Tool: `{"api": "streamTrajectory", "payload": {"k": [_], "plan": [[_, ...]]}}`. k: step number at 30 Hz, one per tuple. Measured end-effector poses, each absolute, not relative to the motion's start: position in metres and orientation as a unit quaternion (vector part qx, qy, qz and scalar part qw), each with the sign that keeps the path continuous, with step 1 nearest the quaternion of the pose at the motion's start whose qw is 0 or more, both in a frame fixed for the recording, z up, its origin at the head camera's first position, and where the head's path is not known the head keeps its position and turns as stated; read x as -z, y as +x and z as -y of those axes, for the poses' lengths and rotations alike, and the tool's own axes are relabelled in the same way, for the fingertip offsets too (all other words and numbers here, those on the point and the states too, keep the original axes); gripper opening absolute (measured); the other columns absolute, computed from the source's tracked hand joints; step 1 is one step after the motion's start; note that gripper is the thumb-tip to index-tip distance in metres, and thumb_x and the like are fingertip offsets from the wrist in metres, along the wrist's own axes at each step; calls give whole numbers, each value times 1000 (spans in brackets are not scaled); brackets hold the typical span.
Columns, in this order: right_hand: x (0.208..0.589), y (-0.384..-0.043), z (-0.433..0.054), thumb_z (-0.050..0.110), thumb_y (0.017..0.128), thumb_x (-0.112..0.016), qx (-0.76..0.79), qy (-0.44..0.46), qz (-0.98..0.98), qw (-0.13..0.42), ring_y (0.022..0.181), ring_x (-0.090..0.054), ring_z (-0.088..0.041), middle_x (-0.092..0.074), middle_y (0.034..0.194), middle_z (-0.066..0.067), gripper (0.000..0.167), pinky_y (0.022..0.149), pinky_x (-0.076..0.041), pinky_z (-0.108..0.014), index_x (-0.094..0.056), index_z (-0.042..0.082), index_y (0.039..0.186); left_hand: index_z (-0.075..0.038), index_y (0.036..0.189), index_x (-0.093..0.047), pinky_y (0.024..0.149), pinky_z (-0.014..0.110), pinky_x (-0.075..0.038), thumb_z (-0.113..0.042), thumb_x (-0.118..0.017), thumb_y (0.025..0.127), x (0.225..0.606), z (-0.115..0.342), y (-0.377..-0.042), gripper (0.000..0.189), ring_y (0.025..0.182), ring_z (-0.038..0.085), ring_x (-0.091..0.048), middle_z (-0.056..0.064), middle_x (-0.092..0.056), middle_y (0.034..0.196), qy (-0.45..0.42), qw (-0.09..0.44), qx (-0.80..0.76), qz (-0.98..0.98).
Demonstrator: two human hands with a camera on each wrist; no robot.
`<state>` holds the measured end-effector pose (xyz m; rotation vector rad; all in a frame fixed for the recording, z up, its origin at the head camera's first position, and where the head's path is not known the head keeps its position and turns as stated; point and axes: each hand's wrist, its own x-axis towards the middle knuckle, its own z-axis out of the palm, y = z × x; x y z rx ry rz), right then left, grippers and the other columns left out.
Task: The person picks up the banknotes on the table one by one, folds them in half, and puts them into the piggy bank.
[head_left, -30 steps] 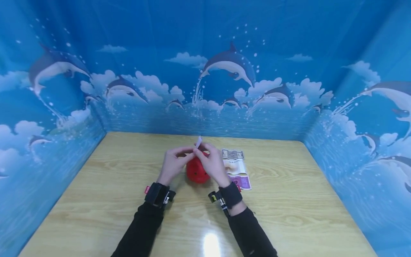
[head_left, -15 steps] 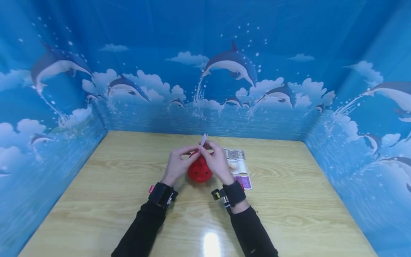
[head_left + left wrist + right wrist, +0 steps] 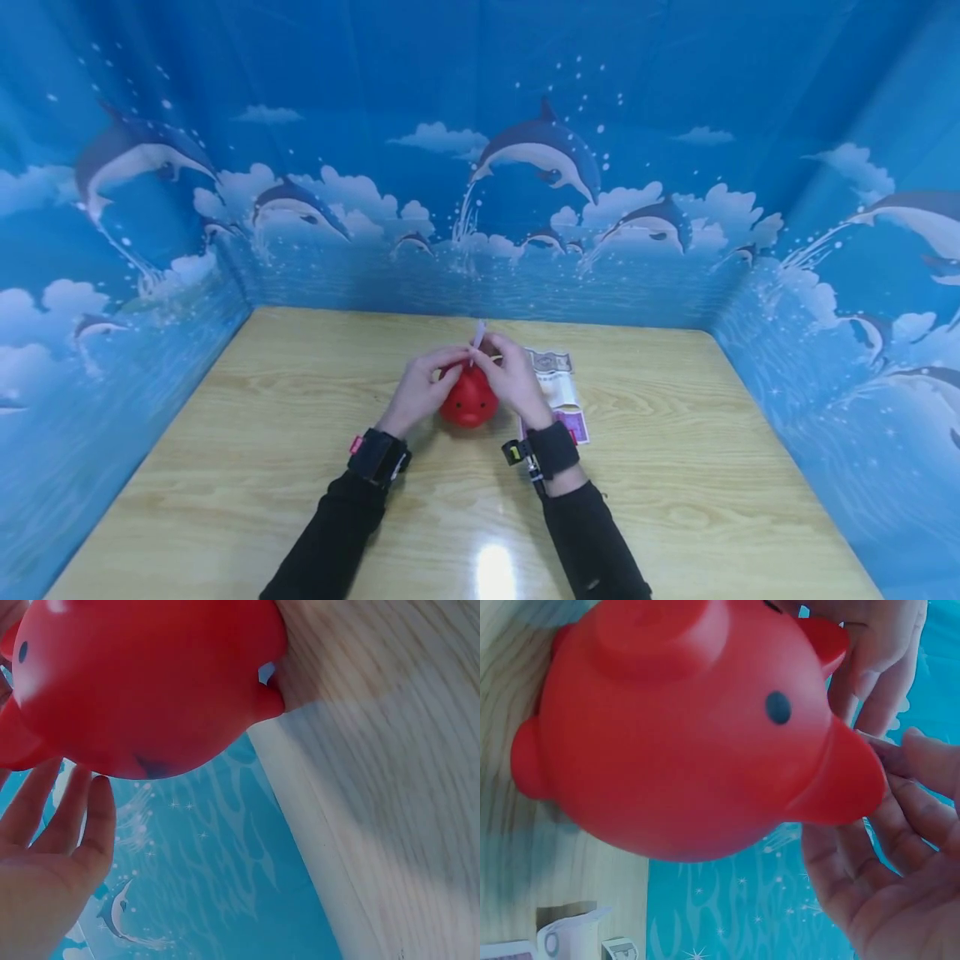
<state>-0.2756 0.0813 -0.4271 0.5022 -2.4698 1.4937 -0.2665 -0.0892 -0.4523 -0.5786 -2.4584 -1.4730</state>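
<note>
A shiny red piggy bank stands upright in the middle of the table, its snout toward me. Above its back, a pale lilac folded banknote sticks up between my fingertips. My right hand pinches the note from the right. From the left, my left hand holds it low down with thumb and fingertips. The note's lower end is hidden by fingers. In the left wrist view, the fingers reach behind the pig's ear. The right wrist view shows both hands meeting behind the ears of the piggy bank.
To the right of the pig, several banknotes lie in a column: a grey one, a whitish one with a raised edge and a purple one. A blue dolphin-print curtain encloses the back and sides of the wooden table.
Both hands have shifted slightly to the right over the pig. The folded banknote has turned from slanted to nearly upright, and its top now sits a little lower than half a second ago.
</note>
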Motion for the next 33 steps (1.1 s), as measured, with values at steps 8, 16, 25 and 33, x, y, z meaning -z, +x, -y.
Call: {"api": "streamTrajectory", "payload": {"k": [8,16,25,33], "plan": [[430,-278,-83,16,96,-63,-494,175,847,86,99,-66,-22,-72,100,-9,25,85,-57,-36,-68,1,115,-13,127,-67,110,48,-41,-9,-57,97,454,88,-268,31,131,27,-52,10,-61,135,-197,96,472,854],[432,-279,-82,17,95,-65,-473,176,859,90,96,-67,-19,-72,98,-7,18,82,-57,-33,-70,6,108,-11,127,-66,112,51,-37,-10,-55,98,452,88,-267,31,135,28,-48,11,-57,140,-181,73,470,861],[431,-277,-82,16,95,-65,-455,175,869,80,94,-67,-19,-71,94,-7,18,81,-57,-34,-70,7,109,-14,125,-68,110,55,-38,-20,-61,97,454,91,-267,30,135,27,-46,5,-56,140,-173,41,488,854],[432,-277,-82,17,94,-67,-442,175,876,74,96,-67,-20,-71,98,-7,20,83,-57,-35,-70,7,111,-21,136,-57,100,51,-49,-45,-76,83,459,93,-267,61,129,26,-51,3,-51,143,-175,15,472,864]]}}
